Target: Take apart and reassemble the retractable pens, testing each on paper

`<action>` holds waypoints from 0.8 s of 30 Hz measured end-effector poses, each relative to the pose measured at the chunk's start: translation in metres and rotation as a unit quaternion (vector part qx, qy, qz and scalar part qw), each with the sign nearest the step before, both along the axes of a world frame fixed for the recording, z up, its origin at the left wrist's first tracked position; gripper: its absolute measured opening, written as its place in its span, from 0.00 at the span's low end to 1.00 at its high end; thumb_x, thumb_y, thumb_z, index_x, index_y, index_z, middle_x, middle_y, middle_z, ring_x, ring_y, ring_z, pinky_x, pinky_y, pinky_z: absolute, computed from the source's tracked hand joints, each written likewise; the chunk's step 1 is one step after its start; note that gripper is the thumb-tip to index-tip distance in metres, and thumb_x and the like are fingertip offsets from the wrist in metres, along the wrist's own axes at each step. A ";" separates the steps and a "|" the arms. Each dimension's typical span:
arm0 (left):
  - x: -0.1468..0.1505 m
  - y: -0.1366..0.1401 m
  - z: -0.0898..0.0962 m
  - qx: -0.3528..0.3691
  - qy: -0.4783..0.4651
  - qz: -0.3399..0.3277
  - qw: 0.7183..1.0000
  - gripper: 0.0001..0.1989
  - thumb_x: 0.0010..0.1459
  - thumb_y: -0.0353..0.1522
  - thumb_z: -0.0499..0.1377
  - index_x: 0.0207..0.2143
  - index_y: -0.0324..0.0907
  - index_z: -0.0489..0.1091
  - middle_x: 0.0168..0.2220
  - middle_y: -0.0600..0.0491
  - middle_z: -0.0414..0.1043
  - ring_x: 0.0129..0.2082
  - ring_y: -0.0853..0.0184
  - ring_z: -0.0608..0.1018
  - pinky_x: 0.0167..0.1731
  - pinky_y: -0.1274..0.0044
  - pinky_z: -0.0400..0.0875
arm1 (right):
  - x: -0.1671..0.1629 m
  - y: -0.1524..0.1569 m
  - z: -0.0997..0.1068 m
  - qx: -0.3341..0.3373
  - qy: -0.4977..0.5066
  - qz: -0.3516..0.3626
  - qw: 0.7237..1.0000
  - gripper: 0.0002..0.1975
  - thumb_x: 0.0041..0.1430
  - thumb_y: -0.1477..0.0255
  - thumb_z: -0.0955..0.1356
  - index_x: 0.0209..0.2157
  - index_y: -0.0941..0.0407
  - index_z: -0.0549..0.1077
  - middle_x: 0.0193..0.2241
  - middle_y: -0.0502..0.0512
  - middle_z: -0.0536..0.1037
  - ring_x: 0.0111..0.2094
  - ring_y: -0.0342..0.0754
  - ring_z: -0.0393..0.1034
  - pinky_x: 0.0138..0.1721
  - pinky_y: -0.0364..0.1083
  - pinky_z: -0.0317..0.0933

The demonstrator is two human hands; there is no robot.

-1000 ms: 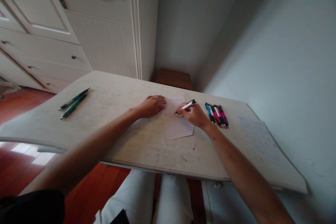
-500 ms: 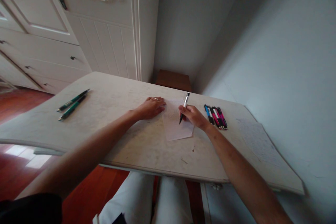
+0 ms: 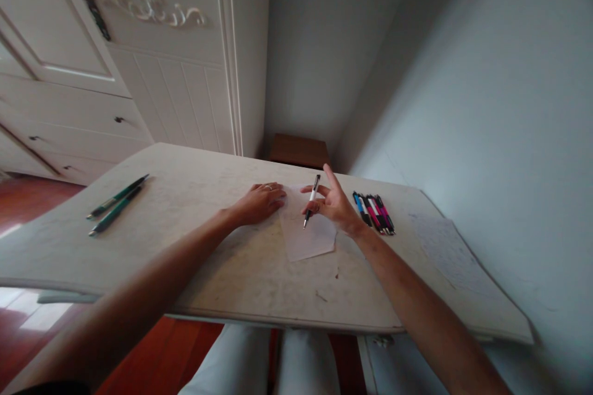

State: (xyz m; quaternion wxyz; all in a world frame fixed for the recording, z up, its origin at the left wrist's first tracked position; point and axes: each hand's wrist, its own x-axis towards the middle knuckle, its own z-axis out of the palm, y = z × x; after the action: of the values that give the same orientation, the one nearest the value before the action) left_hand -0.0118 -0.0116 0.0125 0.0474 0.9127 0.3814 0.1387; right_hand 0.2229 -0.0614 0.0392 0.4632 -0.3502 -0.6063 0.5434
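Observation:
Between the thumb and fingers of my right hand (image 3: 337, 205) is a white and black pen (image 3: 314, 196), its tip pointing down over a small sheet of paper (image 3: 307, 244). The index finger is lifted away from the pen. My left hand (image 3: 260, 202), with a ring on one finger, lies flat with its fingers at the paper's left edge. To the right of my right hand, several pens (image 3: 374, 212) in blue, white, pink and purple lie side by side. Two green pens (image 3: 115, 208) rest at the table's left.
The pale table (image 3: 222, 290) has a worn, stained top. A larger sheet with writing (image 3: 451, 253) lies at its right, beside the wall (image 3: 500, 136). Behind stand a white cabinet (image 3: 185, 86) and a low brown box-like piece (image 3: 299, 150).
My right hand has opened its grip from a writing hold, raising the index finger while still holding the pen. My left hand stays on the paper's edge. The view has shifted slightly.

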 end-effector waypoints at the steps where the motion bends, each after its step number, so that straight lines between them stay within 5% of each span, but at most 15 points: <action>1: 0.000 0.000 0.000 0.000 0.001 0.000 1.000 0.19 0.67 0.38 0.45 0.53 0.45 0.69 0.58 0.46 0.67 0.58 0.60 0.69 0.57 0.66 0.62 | 0.000 -0.001 0.002 0.003 0.004 -0.008 1.000 0.50 0.45 0.62 0.77 0.63 0.44 0.47 0.42 0.53 0.75 0.30 0.48 0.77 0.32 0.49 0.73; 5: 0.000 0.000 0.000 -0.004 0.001 0.003 1.000 0.19 0.67 0.39 0.45 0.53 0.44 0.69 0.59 0.45 0.66 0.60 0.59 0.67 0.58 0.65 0.61 | 0.001 -0.004 0.009 0.025 0.010 -0.050 0.998 0.45 0.43 0.63 0.78 0.58 0.47 0.53 0.33 0.49 0.77 0.28 0.49 0.78 0.26 0.44 0.71; 11: 0.000 0.003 -0.005 -0.006 -0.007 0.005 1.000 0.19 0.67 0.39 0.46 0.53 0.44 0.69 0.59 0.46 0.66 0.60 0.59 0.67 0.59 0.64 0.60 | 0.002 -0.002 0.009 0.061 0.040 -0.088 0.993 0.45 0.46 0.64 0.77 0.61 0.47 0.53 0.33 0.50 0.78 0.25 0.48 0.77 0.20 0.42 0.67; 15: 0.000 0.003 -0.005 -0.010 -0.008 0.002 1.000 0.19 0.67 0.39 0.46 0.53 0.45 0.69 0.59 0.46 0.66 0.60 0.59 0.67 0.59 0.65 0.60 | 0.005 0.003 0.005 0.063 0.034 -0.089 0.994 0.33 0.46 0.63 0.77 0.52 0.52 0.64 0.31 0.49 0.77 0.24 0.47 0.76 0.20 0.41 0.66; 24: 0.001 0.000 0.000 -0.019 -0.003 0.004 1.000 0.20 0.67 0.39 0.46 0.53 0.43 0.69 0.59 0.45 0.65 0.61 0.58 0.66 0.59 0.64 0.59 | 0.001 -0.001 0.008 0.061 0.043 -0.091 0.993 0.39 0.44 0.64 0.78 0.53 0.50 0.56 0.29 0.48 0.78 0.23 0.48 0.77 0.20 0.42 0.68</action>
State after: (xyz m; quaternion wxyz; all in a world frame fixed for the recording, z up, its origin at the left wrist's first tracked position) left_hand -0.0111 -0.0112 0.0127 0.0651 0.9095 0.3878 0.1346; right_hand 0.2239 -0.0622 0.0471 0.5570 -0.3513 -0.5831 0.4758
